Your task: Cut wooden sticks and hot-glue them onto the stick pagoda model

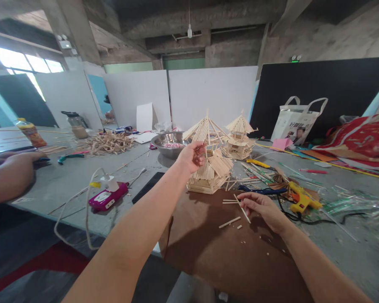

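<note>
In the head view a pavilion model (pixel 210 170) made of thin wooden sticks stands at the back of a brown board (pixel 202 248). My left hand (pixel 192 156) reaches to its upper part, fingers curled closed at the edge of the pointed stick roof (pixel 204 128). The exact contact of those fingertips is partly hidden. Low over the board, my right hand (pixel 259 206) pinches a thin wooden stick (pixel 245 214), which slants downward. Near that hand lie a loose stick (pixel 229 222) and a short stick piece (pixel 239 227).
A second stick pavilion (pixel 238 141) and a metal bowl (pixel 169 143) stand behind. To the right lie a yellow glue gun (pixel 303 200) and yellow-handled tool (pixel 258 163). A purple power strip (pixel 109 198) with cables is left. Another person's arm (pixel 12 172) rests far left.
</note>
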Available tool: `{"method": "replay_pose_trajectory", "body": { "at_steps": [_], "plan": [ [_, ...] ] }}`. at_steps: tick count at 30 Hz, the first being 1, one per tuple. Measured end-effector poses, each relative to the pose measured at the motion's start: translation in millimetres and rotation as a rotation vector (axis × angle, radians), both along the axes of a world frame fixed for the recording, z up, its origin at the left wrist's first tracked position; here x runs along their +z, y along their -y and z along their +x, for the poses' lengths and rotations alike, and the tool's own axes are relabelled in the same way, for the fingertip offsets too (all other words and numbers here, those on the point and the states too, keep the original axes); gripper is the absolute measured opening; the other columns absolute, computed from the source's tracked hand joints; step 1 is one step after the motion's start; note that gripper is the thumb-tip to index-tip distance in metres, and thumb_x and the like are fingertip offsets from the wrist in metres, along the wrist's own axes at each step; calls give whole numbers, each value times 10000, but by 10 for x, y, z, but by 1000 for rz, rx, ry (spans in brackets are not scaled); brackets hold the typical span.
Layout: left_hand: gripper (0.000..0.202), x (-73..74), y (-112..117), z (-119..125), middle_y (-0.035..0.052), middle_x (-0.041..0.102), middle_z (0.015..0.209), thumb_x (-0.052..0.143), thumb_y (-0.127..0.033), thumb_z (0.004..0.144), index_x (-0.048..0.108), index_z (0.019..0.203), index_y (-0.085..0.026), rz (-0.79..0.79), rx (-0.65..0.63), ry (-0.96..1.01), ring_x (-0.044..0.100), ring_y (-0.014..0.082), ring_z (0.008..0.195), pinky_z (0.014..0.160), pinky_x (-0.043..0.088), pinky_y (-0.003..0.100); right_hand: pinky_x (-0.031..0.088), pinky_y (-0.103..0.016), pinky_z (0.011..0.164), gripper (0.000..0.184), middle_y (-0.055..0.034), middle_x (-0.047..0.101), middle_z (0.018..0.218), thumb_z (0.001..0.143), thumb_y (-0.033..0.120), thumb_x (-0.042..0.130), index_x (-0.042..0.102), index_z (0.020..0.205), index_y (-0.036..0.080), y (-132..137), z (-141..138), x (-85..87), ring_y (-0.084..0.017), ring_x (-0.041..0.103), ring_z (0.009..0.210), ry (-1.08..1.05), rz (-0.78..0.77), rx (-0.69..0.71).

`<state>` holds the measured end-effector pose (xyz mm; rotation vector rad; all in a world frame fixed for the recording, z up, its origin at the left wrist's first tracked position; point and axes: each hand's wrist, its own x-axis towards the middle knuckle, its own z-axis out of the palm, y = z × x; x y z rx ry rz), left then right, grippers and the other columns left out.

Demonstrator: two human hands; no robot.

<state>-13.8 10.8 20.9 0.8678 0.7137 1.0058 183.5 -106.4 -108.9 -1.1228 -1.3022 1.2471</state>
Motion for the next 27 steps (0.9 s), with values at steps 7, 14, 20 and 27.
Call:
{"method": "replay_pose_trajectory", "body": {
  "at_steps": [7,14,20,27],
  "plan": [
    [46,-27,-2,-8,-52,454,387,530,-190,598,529,608,-145,25,0,9,289,30,258,302,159,174,337,-245,519,264,0,549,674,678,365,561,573,852,166,9,3,10,-72,451,503,11,14,6],
    [58,-50,-15,-15,-47,474,404,546,-199,599,541,626,-149,52,3,10,291,27,268,300,161,172,341,-246,525,269,-2,551,679,674,361,566,571,861,168,9,-7,11,-75,453,509,10,6,2],
    [72,-63,-29,-14,-52,473,407,550,-198,596,534,641,-144,68,12,4,300,27,259,290,176,165,361,-249,535,294,-7,561,672,648,384,578,578,841,163,11,28,61,-81,456,500,34,42,-56],
    [45,-43,-13,1,-61,446,399,525,-175,621,517,644,-137,106,-8,-17,285,28,252,271,190,167,409,-281,556,334,-41,594,697,647,419,500,586,832,155,-89,620,186,-131,511,531,375,171,-847]
  ]
}}
